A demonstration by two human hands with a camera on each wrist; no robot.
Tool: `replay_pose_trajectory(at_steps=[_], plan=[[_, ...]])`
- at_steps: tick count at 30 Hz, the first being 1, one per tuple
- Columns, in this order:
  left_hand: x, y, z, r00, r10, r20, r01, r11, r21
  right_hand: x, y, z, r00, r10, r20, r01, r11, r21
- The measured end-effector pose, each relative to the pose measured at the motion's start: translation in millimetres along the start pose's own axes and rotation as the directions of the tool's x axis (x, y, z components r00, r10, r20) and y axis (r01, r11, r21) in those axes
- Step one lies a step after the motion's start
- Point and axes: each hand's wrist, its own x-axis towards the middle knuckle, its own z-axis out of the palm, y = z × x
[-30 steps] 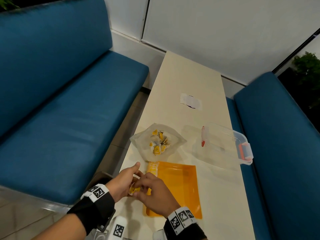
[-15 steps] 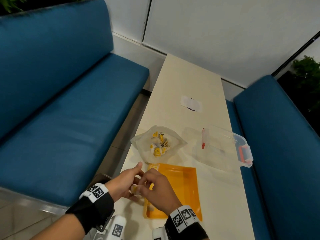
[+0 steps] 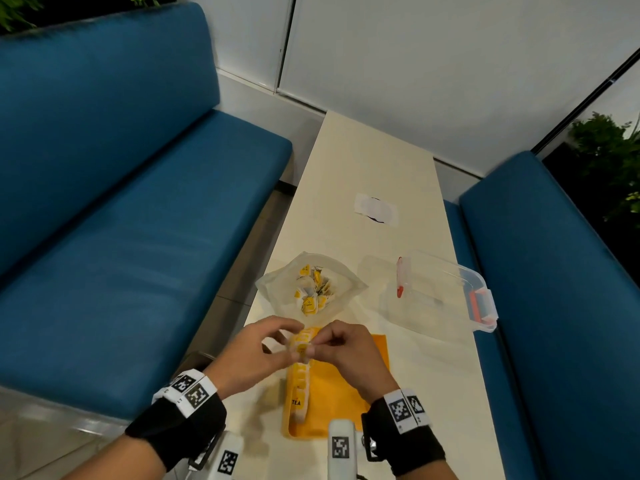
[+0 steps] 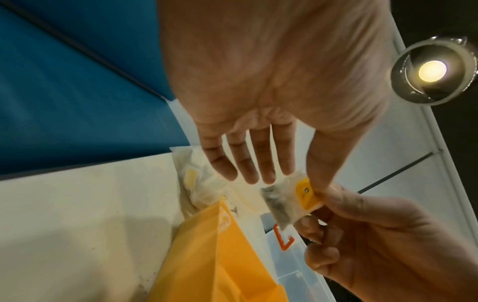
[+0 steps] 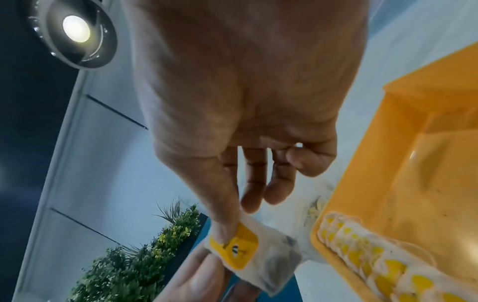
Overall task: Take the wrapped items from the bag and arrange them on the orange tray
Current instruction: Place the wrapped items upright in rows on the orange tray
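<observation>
A wrapped tea bag (image 3: 302, 348), clear with a yellow label, hangs above the far left corner of the orange tray (image 3: 349, 389). My left hand (image 3: 287, 341) pinches its edge between thumb and forefinger, the other fingers straight (image 4: 248, 163). My right hand (image 3: 320, 342) pinches the labelled end (image 5: 238, 245) with thumb on top and fingers curled. A row of wrapped tea bags (image 3: 298, 386) lies along the tray's left wall, also seen in the right wrist view (image 5: 367, 251). The clear bag (image 3: 311, 292) with several more lies open just beyond the tray.
A clear lidded box with orange latches (image 3: 446, 296) stands right of the bag. A white paper slip (image 3: 375, 209) lies farther up the narrow cream table (image 3: 363, 161). Blue benches (image 3: 138, 220) flank the table on both sides.
Both hands have moved from the tray's near left edge toward its far end and lifted a little, with one tea bag held between them. The row in the tray now shows.
</observation>
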Motion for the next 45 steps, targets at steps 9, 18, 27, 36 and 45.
replay_pose_trajectory(at_steps=[9, 18, 27, 36, 45], plan=[[6, -6, 18, 1.0, 0.028, 0.003, -0.028, 0.999, 0.034, -7, 7, 6, 0.996, 0.085, -0.034, -0.076, 0.972, 0.221], [5, -26, 21, 0.98, -0.199, 0.0, 0.198, 0.977, 0.081, -12, 30, 0, 0.99, 0.127, -0.056, -0.123, 0.99, 0.065], [8, -39, 35, 0.9, -0.432, 0.067, 0.428, 0.902, 0.062, -23, 76, 16, 0.92, 0.354, 0.168, -0.327, 0.93, -0.168], [4, -30, 43, 0.879, -0.465, 0.11, 0.457, 0.885, 0.091, -23, 89, 36, 0.891, 0.436, 0.129, -0.391, 0.879, -0.272], [4, -31, 44, 0.871, -0.477, 0.118, 0.467, 0.878, 0.103, -24, 94, 45, 0.918, 0.396, -0.016, -0.372, 0.847, -0.38]])
